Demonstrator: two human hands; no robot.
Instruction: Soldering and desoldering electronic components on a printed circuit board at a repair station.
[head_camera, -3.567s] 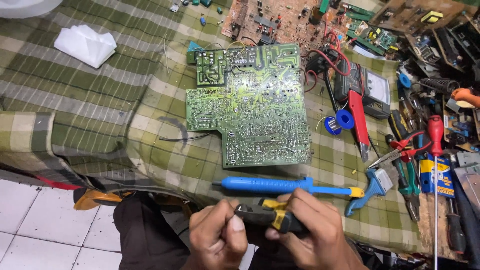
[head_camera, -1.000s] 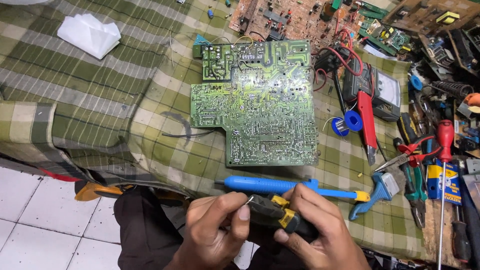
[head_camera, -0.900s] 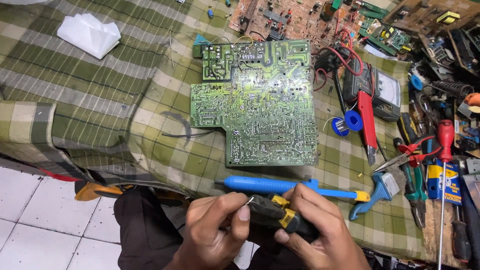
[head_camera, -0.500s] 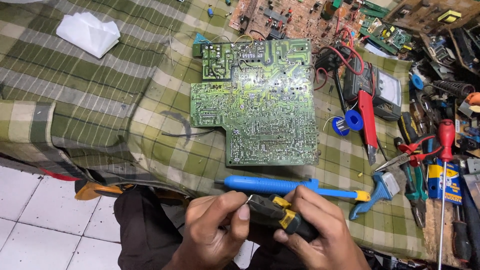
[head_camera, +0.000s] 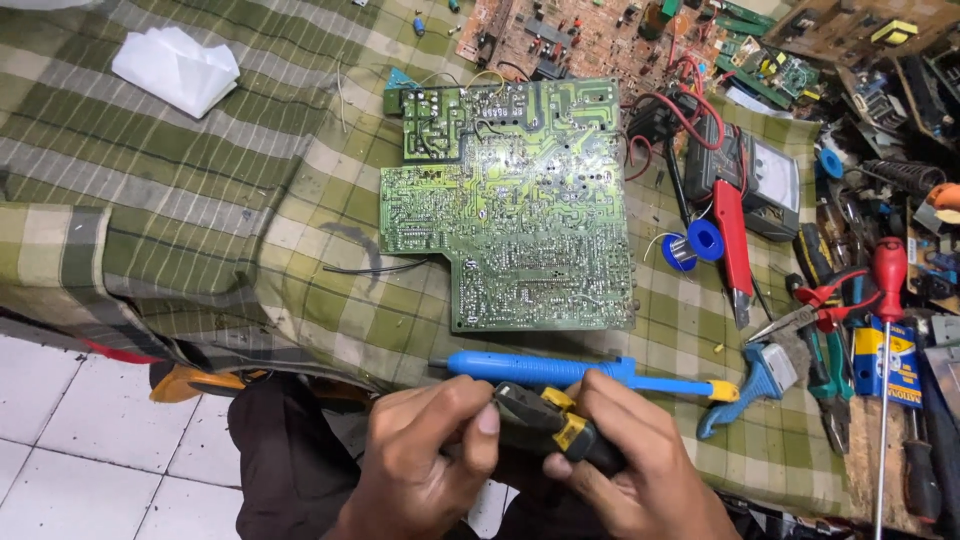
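Both hands clasp small black-and-yellow tool (head_camera: 553, 428) just below large green circuit board (head_camera: 515, 205): right hand (head_camera: 640, 470) wraps grip, left hand (head_camera: 425, 465) fingers (head_camera: 478, 432) pinch tip. Blue desoldering pump (head_camera: 560, 370) lies between board and hands, on checked cloth.

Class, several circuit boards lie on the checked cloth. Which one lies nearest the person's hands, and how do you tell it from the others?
The large green circuit board, solder side up, in the middle. The brownish boards lie farther off, along the top edge.

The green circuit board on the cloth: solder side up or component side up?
Solder side up. The green circuit board lies flat on the checked cloth, showing traces and shiny solder joints; no components visible.
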